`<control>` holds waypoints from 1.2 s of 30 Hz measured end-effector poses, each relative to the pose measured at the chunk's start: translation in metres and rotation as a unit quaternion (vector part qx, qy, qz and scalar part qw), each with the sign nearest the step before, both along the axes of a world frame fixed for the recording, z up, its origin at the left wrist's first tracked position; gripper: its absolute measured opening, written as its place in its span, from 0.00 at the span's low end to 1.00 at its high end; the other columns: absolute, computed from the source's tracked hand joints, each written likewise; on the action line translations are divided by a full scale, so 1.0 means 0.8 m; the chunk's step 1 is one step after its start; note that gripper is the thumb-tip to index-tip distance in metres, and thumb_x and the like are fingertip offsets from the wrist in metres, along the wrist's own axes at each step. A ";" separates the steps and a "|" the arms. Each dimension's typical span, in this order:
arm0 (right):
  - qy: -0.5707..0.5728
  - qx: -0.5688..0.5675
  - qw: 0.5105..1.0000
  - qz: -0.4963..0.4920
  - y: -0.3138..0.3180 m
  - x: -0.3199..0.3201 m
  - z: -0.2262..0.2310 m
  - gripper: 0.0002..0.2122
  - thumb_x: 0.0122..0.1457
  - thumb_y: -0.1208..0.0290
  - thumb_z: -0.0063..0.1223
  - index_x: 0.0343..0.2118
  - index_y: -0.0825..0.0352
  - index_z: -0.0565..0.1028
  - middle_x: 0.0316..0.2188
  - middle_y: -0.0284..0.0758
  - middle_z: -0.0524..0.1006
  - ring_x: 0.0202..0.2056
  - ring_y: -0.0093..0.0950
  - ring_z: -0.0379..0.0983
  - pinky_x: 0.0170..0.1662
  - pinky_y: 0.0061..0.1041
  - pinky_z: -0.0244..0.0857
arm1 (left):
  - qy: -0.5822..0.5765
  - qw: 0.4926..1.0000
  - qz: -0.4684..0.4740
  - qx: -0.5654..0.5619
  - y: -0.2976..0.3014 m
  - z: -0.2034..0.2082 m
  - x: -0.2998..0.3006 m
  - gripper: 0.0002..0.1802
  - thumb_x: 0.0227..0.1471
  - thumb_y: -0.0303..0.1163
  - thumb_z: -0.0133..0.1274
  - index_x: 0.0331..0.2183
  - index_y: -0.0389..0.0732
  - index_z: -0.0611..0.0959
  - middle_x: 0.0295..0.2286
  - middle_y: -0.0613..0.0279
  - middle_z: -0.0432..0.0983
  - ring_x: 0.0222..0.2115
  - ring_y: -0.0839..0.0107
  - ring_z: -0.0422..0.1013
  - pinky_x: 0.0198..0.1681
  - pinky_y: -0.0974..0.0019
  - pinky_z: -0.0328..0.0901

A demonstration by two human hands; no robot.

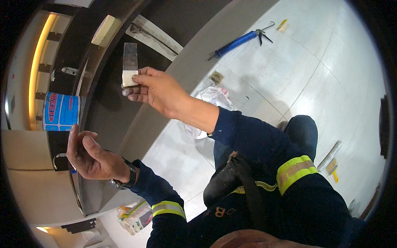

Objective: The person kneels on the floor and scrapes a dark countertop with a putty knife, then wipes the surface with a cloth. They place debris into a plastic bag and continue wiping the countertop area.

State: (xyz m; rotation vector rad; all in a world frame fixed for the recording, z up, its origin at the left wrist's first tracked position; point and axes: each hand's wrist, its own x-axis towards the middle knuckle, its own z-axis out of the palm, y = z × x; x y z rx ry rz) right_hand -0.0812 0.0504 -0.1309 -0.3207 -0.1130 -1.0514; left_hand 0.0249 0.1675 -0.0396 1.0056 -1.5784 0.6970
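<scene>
My right hand [159, 91] grips a flat scraper [130, 62] with a grey blade pointing up and a white lower end pinched between thumb and fingers. It is held over the dark cabinet recess [108, 84]. My left hand [97, 155], wearing a wristwatch, is raised with thumb and fingers apart and nothing visible in it. Just beyond its fingertips a blue can [61, 111] with red oval labels stands by the dark ledge; I cannot tell if they touch. Farther up lie a cream block [103, 31] and a pale smeared strip [154, 37] with a dark slot.
On the white tiled floor [306, 66] lie a blue caulking gun [240, 43], a small yellow-ended piece [283, 25] and a crumpled white plastic bag [215, 99]. Right of my knee are a yellow-handled brush [332, 169] and a tube [330, 155]. A printed sack [135, 217] sits at lower left.
</scene>
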 end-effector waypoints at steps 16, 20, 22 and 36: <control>-0.027 -0.010 0.999 -0.022 0.000 0.005 0.040 0.07 0.69 0.68 0.39 0.46 0.61 0.67 0.40 0.36 0.80 0.36 0.25 0.77 0.40 0.27 0.68 | 0.009 0.999 -0.029 0.039 0.018 -0.004 0.024 0.15 0.63 0.28 0.51 0.47 0.30 0.79 0.37 0.55 0.79 0.30 0.74 0.70 0.33 0.72 0.66; -0.025 -0.035 0.999 -0.009 0.008 -0.004 0.035 0.06 0.70 0.67 0.39 0.45 0.60 0.67 0.43 0.36 0.78 0.39 0.25 0.75 0.40 0.26 0.67 | 0.046 0.998 0.000 0.036 0.006 -0.006 0.020 0.13 0.61 0.27 0.53 0.46 0.33 0.81 0.37 0.54 0.81 0.30 0.74 0.73 0.34 0.71 0.68; -0.015 -0.045 0.999 -0.006 0.015 -0.012 0.026 0.06 0.71 0.66 0.39 0.45 0.60 0.67 0.45 0.36 0.78 0.40 0.25 0.75 0.41 0.26 0.67 | 0.052 0.998 0.016 0.035 -0.017 -0.013 0.016 0.13 0.59 0.26 0.54 0.45 0.34 0.82 0.38 0.54 0.82 0.31 0.73 0.75 0.35 0.70 0.69; 0.221 -0.021 0.971 -0.086 0.057 -0.165 -0.066 0.07 0.69 0.65 0.43 0.44 0.60 0.67 0.40 0.38 0.80 0.37 0.22 0.74 0.40 0.24 0.65 | 0.127 0.981 0.022 0.147 -0.173 -0.067 -0.078 0.24 0.54 0.32 0.60 0.52 0.34 0.80 0.19 0.67 0.72 0.19 0.80 0.63 0.23 0.71 0.60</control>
